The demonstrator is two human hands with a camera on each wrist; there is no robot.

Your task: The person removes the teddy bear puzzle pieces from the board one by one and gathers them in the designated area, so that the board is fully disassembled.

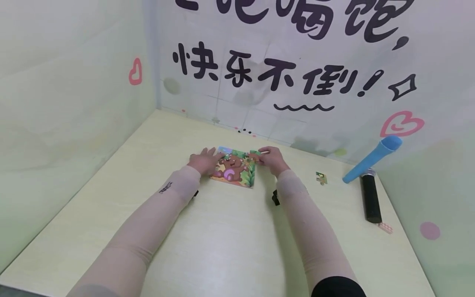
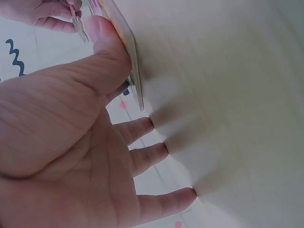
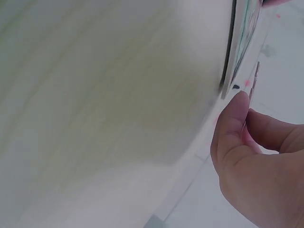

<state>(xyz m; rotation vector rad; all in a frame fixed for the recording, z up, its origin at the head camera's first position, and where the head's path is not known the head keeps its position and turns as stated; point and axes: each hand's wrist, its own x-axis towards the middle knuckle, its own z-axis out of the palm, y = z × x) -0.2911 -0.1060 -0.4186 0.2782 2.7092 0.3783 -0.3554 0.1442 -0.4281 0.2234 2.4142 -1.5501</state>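
Observation:
A bear jigsaw puzzle [image 1: 233, 173] lies flat on the table, its picture showing a brown bear among green plants. At its left side rests my left hand [image 1: 203, 161]. In the left wrist view that thumb [image 2: 107, 42] lies on the puzzle's edge, while the other visible fingers stretch out with their tips on the table. My right hand [image 1: 273, 160] pinches a puzzle piece [image 1: 254, 156] between thumb and fingers over the puzzle's upper right corner. Seen from the right wrist, the thin piece [image 3: 255, 83] is edge-on and raised above the puzzle; its picture is hidden there.
Another puzzle piece [image 1: 321, 178] lies on the pale table [image 1: 215, 247], right of my right hand. Farther right are a blue tapered tube [image 1: 367, 163], a black cylinder [image 1: 371, 202] and a red-and-white checked strip [image 1: 386, 227]. Walls [image 1: 237, 95] with lettering bound the back and sides.

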